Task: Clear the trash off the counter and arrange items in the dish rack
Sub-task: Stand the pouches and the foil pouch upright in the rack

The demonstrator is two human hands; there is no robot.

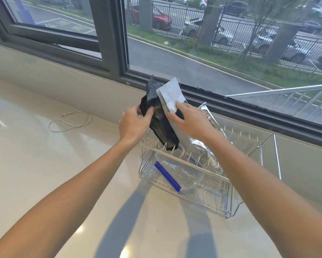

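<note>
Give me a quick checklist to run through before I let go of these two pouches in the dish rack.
1. Left hand gripping black pouch: ok.
2. Right hand on white pouch: ok.
3. Both pouches' bottoms down between the dish rack tines: ok for the black one, cannot tell for the white.
4. Pouches stand without support: cannot tell, both lean left.
5. Clear zip bag with blue strip inside rack: ok.
6. Counter cleared: not ok, a loose cord lies left.

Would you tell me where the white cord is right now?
The white cord lies looped on the counter, left of the left hand and the dish rack.
</note>
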